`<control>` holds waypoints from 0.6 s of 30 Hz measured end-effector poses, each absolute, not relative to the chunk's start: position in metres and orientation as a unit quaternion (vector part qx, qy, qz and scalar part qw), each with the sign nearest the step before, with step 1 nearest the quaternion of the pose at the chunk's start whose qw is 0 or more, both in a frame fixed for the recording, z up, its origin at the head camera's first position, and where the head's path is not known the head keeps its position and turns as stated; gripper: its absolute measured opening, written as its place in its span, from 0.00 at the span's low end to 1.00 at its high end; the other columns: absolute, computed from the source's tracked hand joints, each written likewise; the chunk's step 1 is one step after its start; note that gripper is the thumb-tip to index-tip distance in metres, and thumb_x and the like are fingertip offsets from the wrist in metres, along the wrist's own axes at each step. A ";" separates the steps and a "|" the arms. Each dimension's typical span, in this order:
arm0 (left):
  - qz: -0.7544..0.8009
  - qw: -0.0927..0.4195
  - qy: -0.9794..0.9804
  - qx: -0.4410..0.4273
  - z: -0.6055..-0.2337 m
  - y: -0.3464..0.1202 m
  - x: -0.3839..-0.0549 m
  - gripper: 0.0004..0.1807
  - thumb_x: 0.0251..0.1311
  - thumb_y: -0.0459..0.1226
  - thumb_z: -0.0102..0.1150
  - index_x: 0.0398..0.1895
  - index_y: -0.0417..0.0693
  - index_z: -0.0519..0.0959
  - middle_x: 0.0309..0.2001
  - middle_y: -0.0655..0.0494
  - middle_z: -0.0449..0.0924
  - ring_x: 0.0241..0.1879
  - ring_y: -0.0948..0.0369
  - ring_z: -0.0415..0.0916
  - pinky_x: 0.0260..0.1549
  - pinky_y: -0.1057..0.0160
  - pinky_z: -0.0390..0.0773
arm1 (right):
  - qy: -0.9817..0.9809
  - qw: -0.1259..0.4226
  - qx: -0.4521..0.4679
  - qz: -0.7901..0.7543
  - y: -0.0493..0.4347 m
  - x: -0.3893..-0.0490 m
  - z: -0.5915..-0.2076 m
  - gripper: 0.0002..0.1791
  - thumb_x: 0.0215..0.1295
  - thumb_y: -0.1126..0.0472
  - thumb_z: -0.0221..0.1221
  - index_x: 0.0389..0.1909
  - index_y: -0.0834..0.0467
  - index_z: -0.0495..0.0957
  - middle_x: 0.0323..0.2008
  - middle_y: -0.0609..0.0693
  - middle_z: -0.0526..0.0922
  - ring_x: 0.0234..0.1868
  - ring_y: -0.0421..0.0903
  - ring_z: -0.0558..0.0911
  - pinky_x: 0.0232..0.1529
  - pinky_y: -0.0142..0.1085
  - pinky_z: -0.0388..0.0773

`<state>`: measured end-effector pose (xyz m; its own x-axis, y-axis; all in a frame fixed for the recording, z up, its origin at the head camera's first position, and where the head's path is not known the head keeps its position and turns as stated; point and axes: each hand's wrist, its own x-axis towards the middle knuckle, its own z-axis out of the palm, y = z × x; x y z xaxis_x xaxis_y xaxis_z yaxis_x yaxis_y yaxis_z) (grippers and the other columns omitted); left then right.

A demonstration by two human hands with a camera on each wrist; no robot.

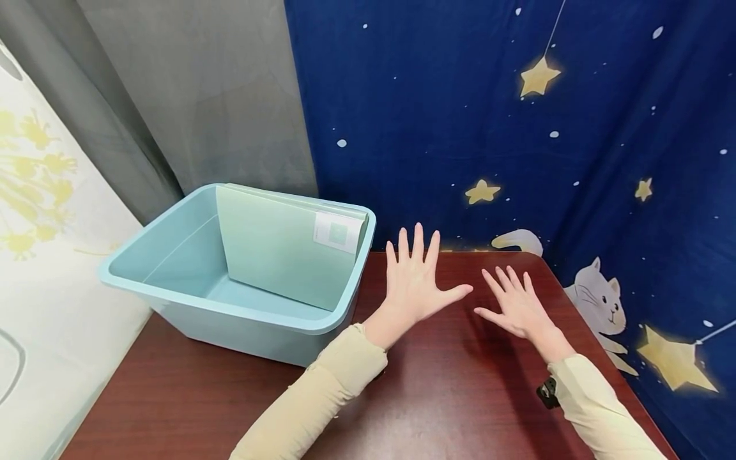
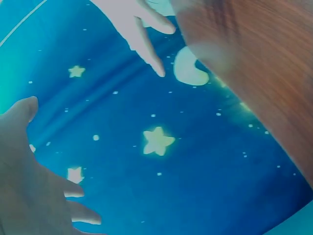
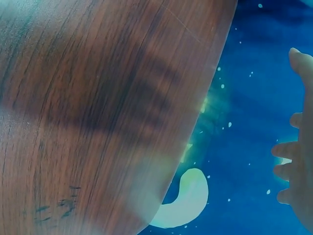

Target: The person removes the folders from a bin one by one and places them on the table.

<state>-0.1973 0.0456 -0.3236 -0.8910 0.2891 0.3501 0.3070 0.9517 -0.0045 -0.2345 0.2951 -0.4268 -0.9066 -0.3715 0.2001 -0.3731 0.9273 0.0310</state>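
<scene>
Both hands are held above the brown table with fingers spread, and neither holds anything. My left hand (image 1: 411, 281) is just right of the light blue basin (image 1: 230, 310), palm down and thumb pointing right. Farther right, near the table's right edge, my right hand (image 1: 517, 306) has its thumb turned toward the left one. Inside the basin a pale green folder (image 1: 276, 246) stands on edge, with a white label (image 1: 336, 231) at its upper right corner. Another thin green sheet or cover shows behind it. In the left wrist view, the left hand (image 2: 34, 171) appears at the left.
The dark red-brown table (image 1: 448, 396) has a rounded far right corner. Behind it hangs a navy curtain (image 1: 425, 115) with stars and a cat, beside a grey curtain (image 1: 218, 96). White cloth with yellow prints (image 1: 52, 211) borders the left side.
</scene>
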 end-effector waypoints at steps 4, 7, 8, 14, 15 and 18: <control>-0.024 0.163 -0.978 -0.130 -0.318 0.039 -0.190 0.56 0.44 0.77 0.30 0.72 0.54 0.45 0.71 0.46 0.41 0.69 0.45 0.36 0.64 0.44 0.46 | -0.975 0.105 0.193 0.009 0.295 -0.233 -0.428 0.46 0.55 0.34 0.51 0.67 0.60 0.56 0.63 0.68 0.58 0.66 0.66 0.50 0.61 0.63 0.43; -0.027 0.147 -0.983 -0.109 -0.317 0.034 -0.186 0.55 0.44 0.76 0.30 0.72 0.54 0.45 0.71 0.46 0.41 0.69 0.44 0.37 0.64 0.44 0.46 | -0.973 0.116 0.197 0.013 0.294 -0.232 -0.429 0.46 0.54 0.34 0.51 0.66 0.60 0.57 0.63 0.68 0.59 0.65 0.66 0.52 0.61 0.63 0.44; -0.026 0.142 -0.984 -0.103 -0.317 0.032 -0.184 0.56 0.44 0.76 0.31 0.72 0.54 0.45 0.71 0.46 0.41 0.69 0.44 0.37 0.64 0.43 0.46 | -0.973 0.117 0.199 0.015 0.294 -0.232 -0.429 0.46 0.54 0.34 0.51 0.66 0.60 0.57 0.63 0.68 0.59 0.65 0.66 0.52 0.61 0.63 0.44; -0.033 0.124 -0.987 -0.093 -0.314 0.016 -0.176 0.55 0.45 0.75 0.33 0.72 0.53 0.46 0.71 0.44 0.42 0.68 0.43 0.40 0.63 0.42 0.47 | -0.970 0.121 0.208 0.022 0.290 -0.231 -0.423 0.46 0.54 0.34 0.52 0.67 0.59 0.55 0.64 0.66 0.58 0.66 0.64 0.54 0.62 0.61 0.44; -0.034 0.123 -0.988 -0.091 -0.313 0.013 -0.175 0.55 0.45 0.75 0.34 0.72 0.52 0.46 0.71 0.44 0.43 0.68 0.43 0.41 0.62 0.42 0.48 | -0.970 0.122 0.210 0.023 0.289 -0.231 -0.421 0.47 0.55 0.34 0.52 0.67 0.59 0.55 0.64 0.66 0.58 0.65 0.64 0.54 0.62 0.61 0.44; -0.043 0.121 -0.988 -0.085 -0.311 0.003 -0.173 0.55 0.45 0.74 0.35 0.72 0.52 0.45 0.71 0.44 0.44 0.68 0.43 0.42 0.62 0.42 0.50 | -0.967 0.126 0.218 0.031 0.285 -0.232 -0.417 0.46 0.55 0.34 0.52 0.68 0.59 0.55 0.64 0.66 0.59 0.65 0.63 0.55 0.62 0.60 0.45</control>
<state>-0.1732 0.0029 -0.3113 -0.9565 0.1566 0.2460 0.1774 0.9820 0.0648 -0.2319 0.2851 -0.4168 -0.8731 -0.4136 0.2581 -0.4293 0.9032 -0.0049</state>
